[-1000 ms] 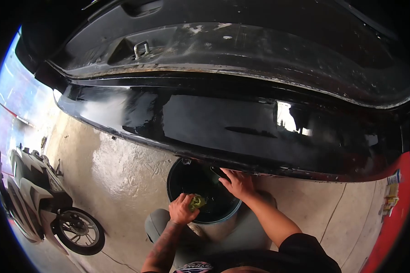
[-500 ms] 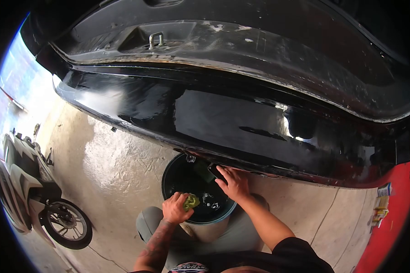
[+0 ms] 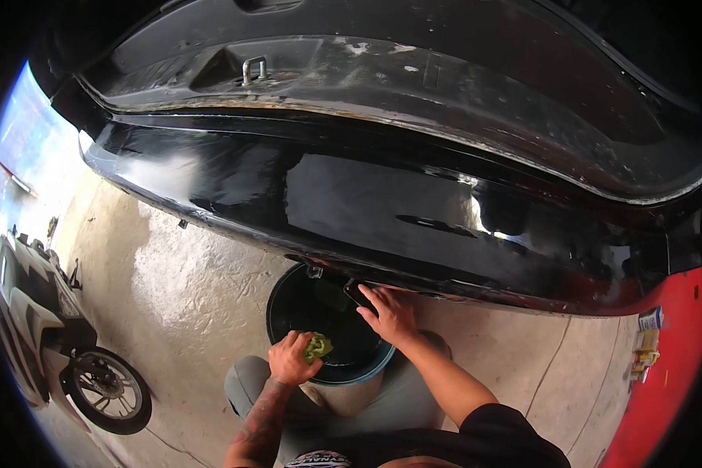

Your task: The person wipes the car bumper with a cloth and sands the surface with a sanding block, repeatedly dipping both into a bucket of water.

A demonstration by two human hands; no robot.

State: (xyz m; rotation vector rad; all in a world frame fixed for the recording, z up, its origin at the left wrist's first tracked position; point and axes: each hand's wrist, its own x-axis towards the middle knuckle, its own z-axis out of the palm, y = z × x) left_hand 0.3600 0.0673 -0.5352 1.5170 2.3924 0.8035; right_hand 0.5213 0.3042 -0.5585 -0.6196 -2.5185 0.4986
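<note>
My left hand (image 3: 290, 359) is closed around a wet, crumpled yellow-green sponge or cloth (image 3: 317, 348) above the near left rim of a dark round bucket (image 3: 271, 312). The bucket stands between my knees, with dark liquid inside. At its far right side my right hand (image 3: 391, 315) grips a small black block (image 3: 357, 293), fingers bent over one end. That block is right at the lower edge of a glossy black car bumper (image 3: 366, 195), which spans the view above both hands.
Above the bumper lies the open trunk sill with a metal latch loop (image 3: 254, 70). A motorcycle (image 3: 78, 359) is parked on the left. Wet patches shine on the concrete floor (image 3: 187, 273). Small containers (image 3: 646, 347) stand by a red surface (image 3: 678, 351) on the right.
The whole view has shifted slightly, so everything sits a little further left. Both hands keep their holds and nearly the same places over the bucket.
</note>
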